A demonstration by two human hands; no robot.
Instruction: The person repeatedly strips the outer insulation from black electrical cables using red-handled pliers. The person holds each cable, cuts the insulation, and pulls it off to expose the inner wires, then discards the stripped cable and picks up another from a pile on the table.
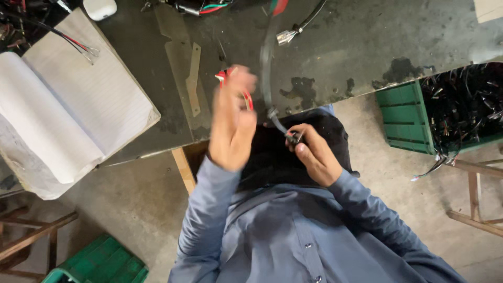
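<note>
My left hand (233, 120) is raised at the edge of the dark worktable (356, 47), blurred by motion, and closed around thin red wires (246, 97) that loop out past my fingers. My right hand (313, 153) is lower, over my lap, pinching the end of a grey sleeved cable (268, 68) between thumb and fingers. That cable arcs up from my right hand over the table toward a red and green bundle at the top edge. A metal connector (285, 36) with a black lead lies beside it.
A large open ruled notebook (78, 99) covers the table's left part. A flat metal strip (195, 78) lies near the table's middle. A green crate (406, 118) full of black wire harnesses sits on the right; another green crate (99, 264) is on the floor lower left.
</note>
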